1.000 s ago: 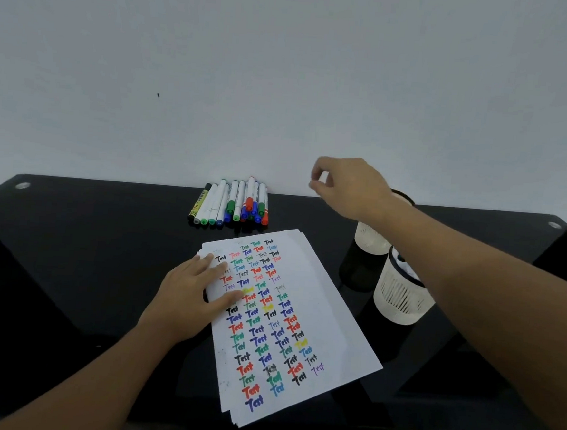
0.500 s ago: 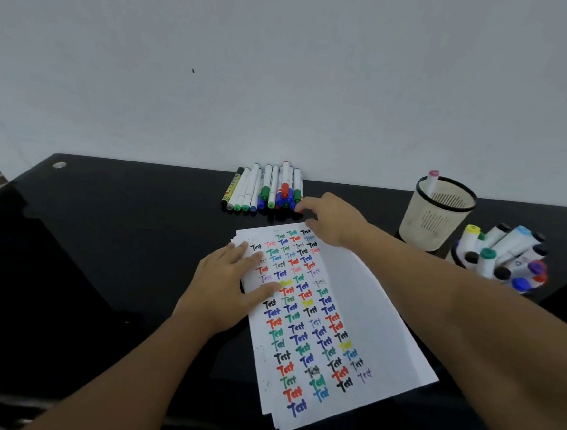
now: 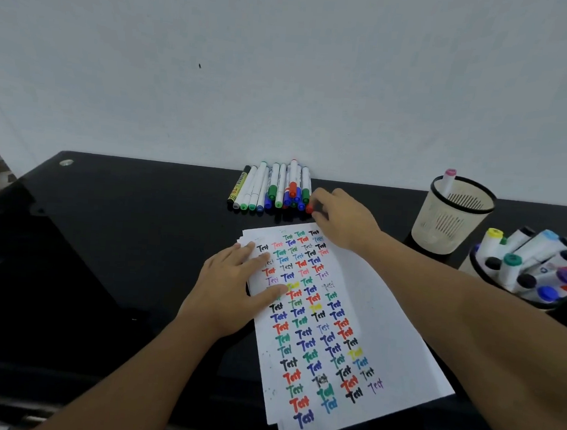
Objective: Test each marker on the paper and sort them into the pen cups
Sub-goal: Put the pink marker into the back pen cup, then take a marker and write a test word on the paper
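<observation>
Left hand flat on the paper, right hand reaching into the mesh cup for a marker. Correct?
Not quite. The head view shows the right hand at the row of markers, fingertips on the red-capped end one, not the mesh cup. Left hand is flat on the paper.

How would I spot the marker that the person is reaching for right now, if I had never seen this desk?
Find the row of markers lying at the back edge of the black table, just beyond the paper covered in "Test" scribbles. Go to the row's right end, where the right hand touches it. The red-capped marker is the outermost one there, its cap at the fingertips.
</observation>
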`<state>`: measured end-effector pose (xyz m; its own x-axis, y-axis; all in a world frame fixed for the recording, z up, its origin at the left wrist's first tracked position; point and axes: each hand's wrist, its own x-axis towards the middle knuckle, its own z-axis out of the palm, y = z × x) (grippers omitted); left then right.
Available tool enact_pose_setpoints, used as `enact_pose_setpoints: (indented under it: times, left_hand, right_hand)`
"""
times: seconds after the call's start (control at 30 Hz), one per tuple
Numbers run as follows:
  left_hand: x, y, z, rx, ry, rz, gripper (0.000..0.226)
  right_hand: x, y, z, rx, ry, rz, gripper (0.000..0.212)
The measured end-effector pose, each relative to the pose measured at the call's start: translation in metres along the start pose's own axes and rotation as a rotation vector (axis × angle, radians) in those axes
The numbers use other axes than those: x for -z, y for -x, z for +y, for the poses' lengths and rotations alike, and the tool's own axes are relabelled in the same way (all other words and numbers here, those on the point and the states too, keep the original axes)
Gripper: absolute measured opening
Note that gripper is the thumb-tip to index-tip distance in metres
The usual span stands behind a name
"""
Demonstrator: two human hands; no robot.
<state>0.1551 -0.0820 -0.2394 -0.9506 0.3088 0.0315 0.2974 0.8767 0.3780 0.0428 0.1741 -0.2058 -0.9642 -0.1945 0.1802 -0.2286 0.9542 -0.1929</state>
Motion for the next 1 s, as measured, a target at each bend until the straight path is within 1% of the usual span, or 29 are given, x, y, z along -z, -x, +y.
enact_pose_setpoints:
  times: [0.1,0.13,0.33,0.57,0.77,0.9,1.0]
  left_hand:
    - [0.0,0.0,0.001,0.005,-0.001,0.0,0.098]
    - [0.0,-0.001,0.001,0.006,-0.003,-0.001,0.095]
    - [0.001,0.001,0.002,0.011,-0.02,-0.008,0.09]
    - [0.001,0.0,0.001,0.011,-0.021,-0.006,0.091]
    - [0.002,0.001,0.003,0.013,-0.013,-0.007,0.089]
    - [0.002,0.0,0.003,0.012,-0.012,-0.004,0.089]
    - [0.001,0.0,0.001,0.005,0.002,0.011,0.091]
  right_hand:
    - [-0.001,-0.005,0.003,0.012,-0.022,-0.05,0.04]
    - [-0.001,-0.007,0.003,0.018,-0.016,-0.072,0.042]
    - [-0.006,-0.016,0.002,0.057,-0.007,-0.069,0.038]
    - [-0.013,-0.01,0.008,-0.002,-0.006,-0.008,0.023]
    - [-0.009,-0.011,0.007,0.006,0.02,-0.039,0.022]
    - [-0.006,-0.007,0.004,0.005,-0.018,0.037,0.019]
    - [-0.002,-0.002,0.003,0.035,0.013,0.153,0.014]
